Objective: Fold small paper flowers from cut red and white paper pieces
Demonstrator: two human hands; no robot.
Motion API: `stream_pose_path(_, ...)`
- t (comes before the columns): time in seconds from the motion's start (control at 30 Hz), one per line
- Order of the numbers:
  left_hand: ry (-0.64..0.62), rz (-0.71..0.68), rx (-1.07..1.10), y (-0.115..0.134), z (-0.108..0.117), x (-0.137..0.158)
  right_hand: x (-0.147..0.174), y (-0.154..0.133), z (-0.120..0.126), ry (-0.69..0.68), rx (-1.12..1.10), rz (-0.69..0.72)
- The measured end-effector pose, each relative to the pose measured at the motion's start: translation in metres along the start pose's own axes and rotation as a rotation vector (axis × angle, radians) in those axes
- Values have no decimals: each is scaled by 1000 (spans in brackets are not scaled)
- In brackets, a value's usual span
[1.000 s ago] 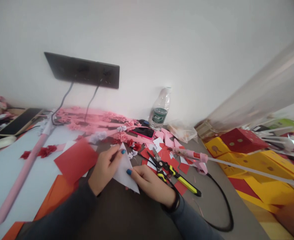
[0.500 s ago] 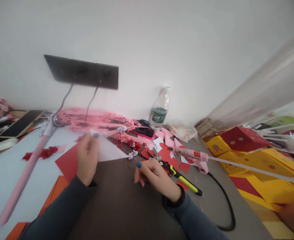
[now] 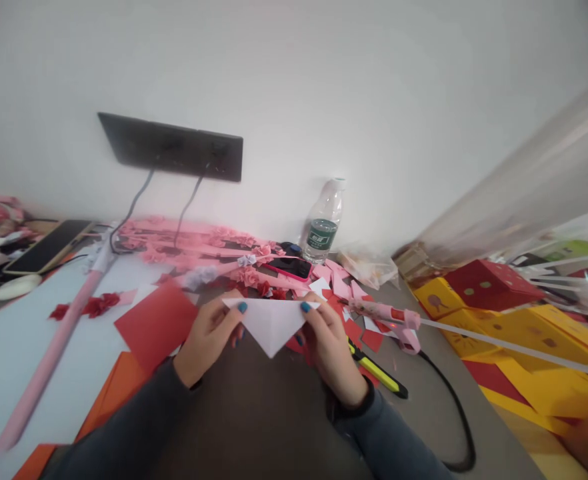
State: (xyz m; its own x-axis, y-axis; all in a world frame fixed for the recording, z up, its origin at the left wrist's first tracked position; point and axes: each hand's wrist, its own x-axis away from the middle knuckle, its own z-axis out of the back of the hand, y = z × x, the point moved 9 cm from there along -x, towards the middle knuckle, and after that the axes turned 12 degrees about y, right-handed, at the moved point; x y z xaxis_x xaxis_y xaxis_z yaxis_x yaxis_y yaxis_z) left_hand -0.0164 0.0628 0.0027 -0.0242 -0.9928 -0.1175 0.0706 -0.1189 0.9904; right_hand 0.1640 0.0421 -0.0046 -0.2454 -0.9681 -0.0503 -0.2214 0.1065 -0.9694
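Note:
A white sheet of paper (image 3: 271,323), folded to a triangle with its point down, is stretched between my two hands above the grey table. My left hand (image 3: 209,339) pinches its left corner between thumb and fingers. At the opposite corner my right hand (image 3: 335,347) grips it the same way. A crease runs down the paper's middle. Red paper (image 3: 157,323) lies just left of my left hand. Beside my right wrist rests a yellow and black tool handle (image 3: 379,375), its other end hidden behind the hand.
A pink glue gun (image 3: 389,319) with a black cord lies to the right. Behind stand a water bottle (image 3: 323,223) and a phone in a pink case (image 3: 290,267). Pink paper flowers (image 3: 248,275) and paper scraps spread along the wall. Yellow boxes (image 3: 479,327) fill the right side.
The white paper has moved right and now hangs in front of me, point down. My right hand, which held no paper before, has taken its right corner.

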Motion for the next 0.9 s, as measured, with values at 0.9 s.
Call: stream_pose_path(0.9,-526,-230,-436,8,-45,26,14,1,-27,-242,276,46)
